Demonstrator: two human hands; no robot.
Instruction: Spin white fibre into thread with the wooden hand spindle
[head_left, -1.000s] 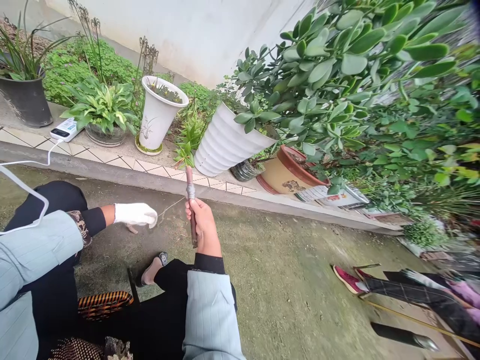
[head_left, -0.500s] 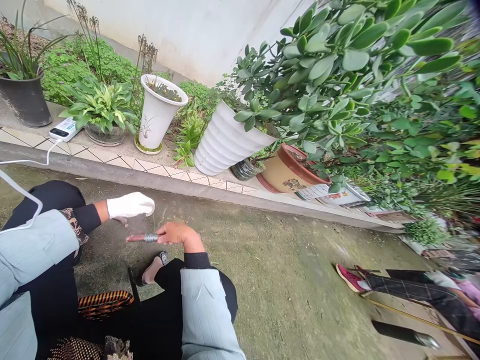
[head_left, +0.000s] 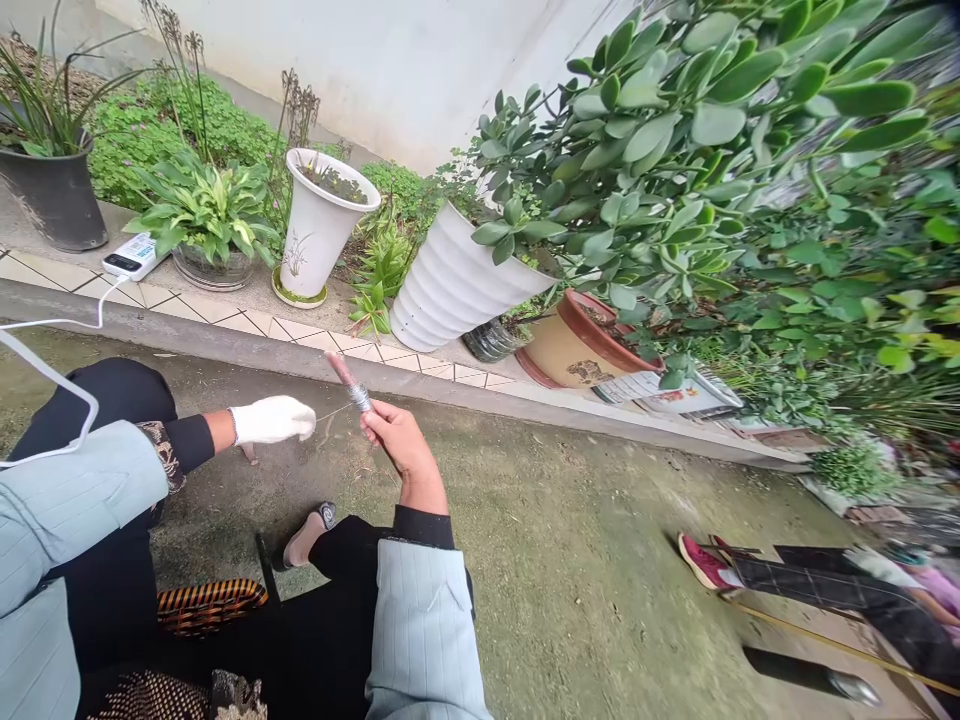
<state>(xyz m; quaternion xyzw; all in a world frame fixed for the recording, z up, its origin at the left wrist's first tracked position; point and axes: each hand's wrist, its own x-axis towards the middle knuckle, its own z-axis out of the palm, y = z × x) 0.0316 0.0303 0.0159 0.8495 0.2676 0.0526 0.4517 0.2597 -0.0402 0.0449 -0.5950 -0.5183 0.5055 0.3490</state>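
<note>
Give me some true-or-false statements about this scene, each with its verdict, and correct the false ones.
1. The left hand wears a white glove. True.
2. The right hand is gloved too. False: it is bare and grips a stick with a silvery winding.
3. A thin thread runs between the stick and the gloved hand. True.
4. The white power bank lies on the ground by the person's feet. False: it sits on the tiled ledge.
5. Another person's red shoe shows at lower right. True.
</note>
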